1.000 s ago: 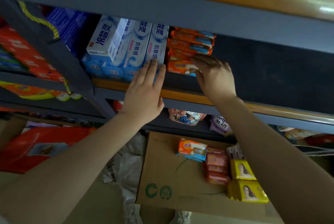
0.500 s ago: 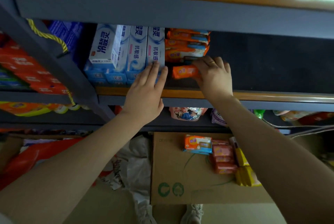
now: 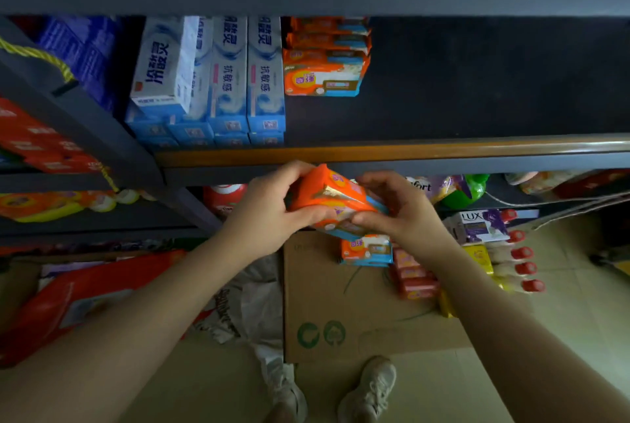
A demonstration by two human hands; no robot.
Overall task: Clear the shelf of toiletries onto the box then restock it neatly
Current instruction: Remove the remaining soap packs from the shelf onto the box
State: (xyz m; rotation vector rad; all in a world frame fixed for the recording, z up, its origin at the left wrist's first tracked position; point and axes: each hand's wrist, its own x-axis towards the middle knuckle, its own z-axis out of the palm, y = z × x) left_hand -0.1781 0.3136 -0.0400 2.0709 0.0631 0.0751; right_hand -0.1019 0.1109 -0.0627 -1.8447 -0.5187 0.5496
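My right hand point(image 3: 405, 214) and left hand point(image 3: 269, 214) cover both ends of the soap pack point(image 3: 335, 199), so I can't read its label. The pack also hides part of the soap point(image 3: 366, 250) on the box point(image 3: 327, 306) at six o'clock. My right forearm covers the yellow packs point(image 3: 477, 257). The red boxes point(image 3: 30, 136) at nine o'clock run off the edge, print too blurred to read.

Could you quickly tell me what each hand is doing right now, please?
Left hand: closed on the orange soap pack, gripping its left end.
Right hand: closed on the same soap pack, pinching its right end.
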